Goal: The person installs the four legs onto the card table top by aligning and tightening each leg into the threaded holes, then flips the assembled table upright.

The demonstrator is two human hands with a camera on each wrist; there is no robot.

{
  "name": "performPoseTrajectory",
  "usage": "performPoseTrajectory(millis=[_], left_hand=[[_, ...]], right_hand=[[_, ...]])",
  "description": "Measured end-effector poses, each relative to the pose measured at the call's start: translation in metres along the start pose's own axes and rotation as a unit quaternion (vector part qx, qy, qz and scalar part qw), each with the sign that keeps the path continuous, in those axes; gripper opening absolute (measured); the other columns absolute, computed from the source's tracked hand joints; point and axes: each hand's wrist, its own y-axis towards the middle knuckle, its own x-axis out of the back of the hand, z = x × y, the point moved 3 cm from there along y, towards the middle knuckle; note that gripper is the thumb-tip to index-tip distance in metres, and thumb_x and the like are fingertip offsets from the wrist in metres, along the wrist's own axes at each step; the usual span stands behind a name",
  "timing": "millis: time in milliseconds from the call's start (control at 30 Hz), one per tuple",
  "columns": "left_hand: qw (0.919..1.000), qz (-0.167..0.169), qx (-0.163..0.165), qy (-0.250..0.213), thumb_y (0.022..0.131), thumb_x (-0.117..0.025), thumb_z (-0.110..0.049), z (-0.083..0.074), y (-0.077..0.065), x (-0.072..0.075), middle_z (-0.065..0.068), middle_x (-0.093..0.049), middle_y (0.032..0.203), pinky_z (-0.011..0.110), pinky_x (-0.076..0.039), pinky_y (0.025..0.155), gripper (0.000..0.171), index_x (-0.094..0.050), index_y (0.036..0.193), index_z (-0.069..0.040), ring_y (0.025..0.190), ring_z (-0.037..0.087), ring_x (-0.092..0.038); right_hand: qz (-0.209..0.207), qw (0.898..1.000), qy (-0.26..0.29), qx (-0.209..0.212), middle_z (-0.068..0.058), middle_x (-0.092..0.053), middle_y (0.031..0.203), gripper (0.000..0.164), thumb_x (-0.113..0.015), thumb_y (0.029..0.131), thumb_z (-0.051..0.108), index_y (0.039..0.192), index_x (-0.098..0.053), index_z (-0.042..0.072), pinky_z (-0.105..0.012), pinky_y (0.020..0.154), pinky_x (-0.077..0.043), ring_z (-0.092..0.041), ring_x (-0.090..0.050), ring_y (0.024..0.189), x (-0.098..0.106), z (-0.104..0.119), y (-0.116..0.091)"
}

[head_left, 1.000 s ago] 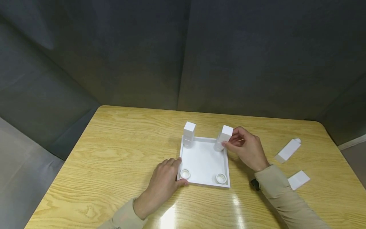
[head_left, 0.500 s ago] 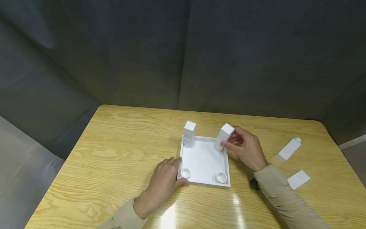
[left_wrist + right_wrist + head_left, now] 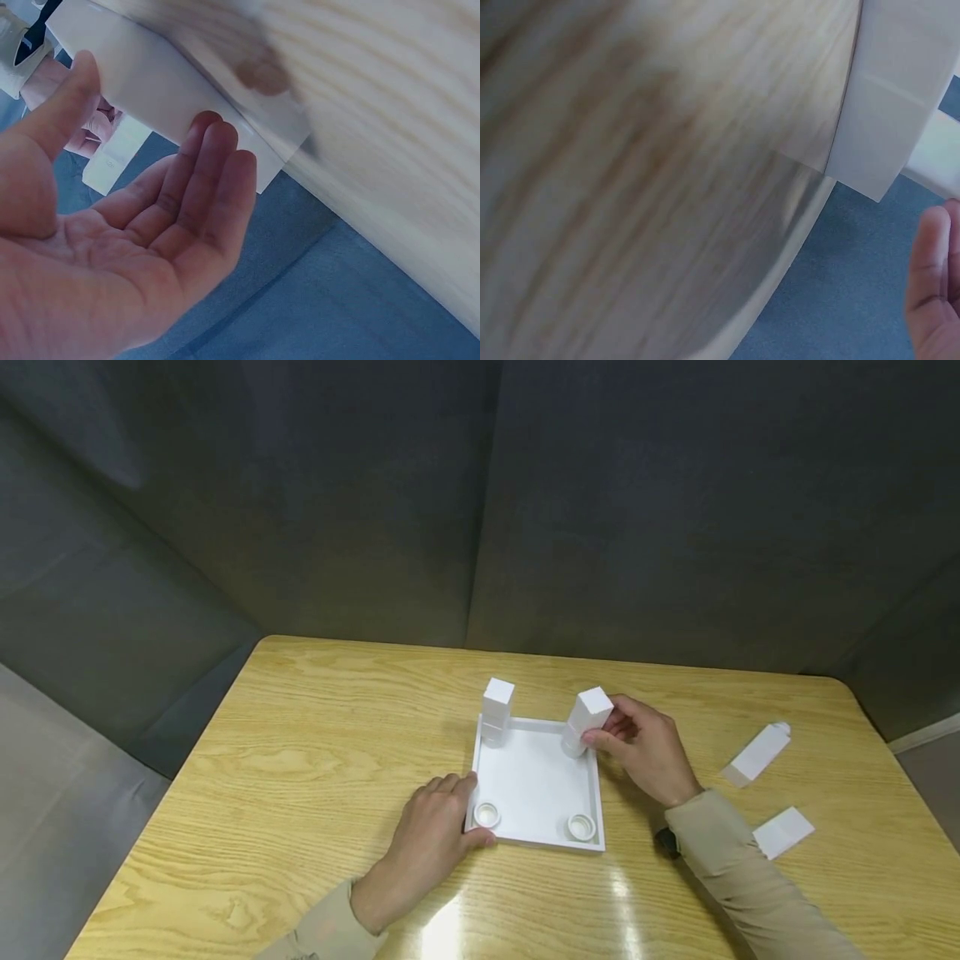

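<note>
In the head view, a shallow white tray-like panel (image 3: pixel 536 785) with a raised rim lies on the wooden table. My left hand (image 3: pixel 427 831) grips its near left corner, thumb on the front rim and fingers along the left side. At the far right corner, my right hand (image 3: pixel 648 752) pinches a white square leg (image 3: pixel 588 710) between thumb and fingers. This leg stands over the corner socket, leaning slightly right. Another white leg (image 3: pixel 497 706) stands upright at the far left corner. Round white sockets (image 3: pixel 487 815) show at both near corners.
To the right lie a loose white leg (image 3: pixel 757 753) with a round end and a second white block (image 3: pixel 783 832), partly behind the right sleeve (image 3: pixel 720 843). Dark cloth (image 3: pixel 480 510) hangs behind the table's far edge.
The leg in my right hand has turned a little and tilted rightward, then come back slightly more upright. My left hand and the panel stay in place.
</note>
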Motion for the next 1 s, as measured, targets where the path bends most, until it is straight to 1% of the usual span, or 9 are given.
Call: performPoseTrajectory(millis=[100, 233, 367, 633, 1000], left_hand=[[1.0000, -0.002, -0.002, 0.004, 0.074, -0.098, -0.028, 0.0005, -0.0001, -0.0001, 0.031, -0.074, 0.114, 0.057, -0.060, 0.099, 0.080, -0.065, 0.128, 0.022, 0.106, 0.043, -0.075], [1.0000, -0.004, -0.007, 0.002, 0.074, -0.098, -0.027, 0.0001, -0.0007, 0.0002, 0.031, -0.074, 0.113, 0.057, -0.061, 0.098, 0.080, -0.065, 0.127, 0.022, 0.105, 0.042, -0.075], [1.0000, -0.001, -0.003, 0.001, 0.074, -0.098, -0.026, -0.0004, -0.0012, 0.0003, 0.031, -0.074, 0.113, 0.057, -0.061, 0.098, 0.080, -0.065, 0.128, 0.022, 0.104, 0.042, -0.075], [1.0000, 0.000, 0.001, 0.008, 0.075, -0.098, -0.029, 0.0004, -0.0002, -0.0009, 0.031, -0.075, 0.113, 0.056, -0.061, 0.098, 0.080, -0.065, 0.128, 0.021, 0.105, 0.042, -0.075], [1.0000, 0.000, 0.000, 0.000, 0.073, -0.098, -0.026, -0.0006, -0.0001, 0.0004, 0.030, -0.075, 0.112, 0.056, -0.061, 0.098, 0.080, -0.065, 0.127, 0.022, 0.104, 0.041, -0.075]], right_hand=[[0.000, 1.000, -0.001, -0.004, -0.007, -0.070, 0.089, 0.031, -0.090, 0.090, 0.005, 0.116, -0.075, -0.001, -0.016, 0.069, -0.054, -0.017, -0.065, 0.077, 0.0006, 0.0000, 0.0005], [0.004, 1.000, 0.005, -0.014, -0.007, -0.070, 0.089, 0.028, -0.090, 0.091, 0.006, 0.113, -0.074, 0.000, -0.017, 0.068, -0.054, -0.017, -0.066, 0.076, 0.0016, 0.0011, 0.0001], [0.009, 1.000, 0.014, -0.026, -0.007, -0.071, 0.090, 0.027, -0.089, 0.093, 0.007, 0.114, -0.074, 0.000, -0.017, 0.069, -0.055, -0.017, -0.066, 0.078, 0.0027, 0.0031, -0.0011], [0.004, 0.999, 0.016, -0.034, -0.007, -0.071, 0.092, 0.023, -0.084, 0.094, 0.002, 0.114, -0.074, 0.000, -0.015, 0.070, -0.055, -0.016, -0.067, 0.079, 0.0025, 0.0025, -0.0022], [0.009, 0.999, 0.024, -0.047, -0.008, -0.073, 0.095, 0.027, -0.088, 0.093, 0.008, 0.113, -0.071, 0.001, -0.016, 0.069, -0.055, -0.014, -0.067, 0.077, 0.0036, 0.0029, -0.0016]])
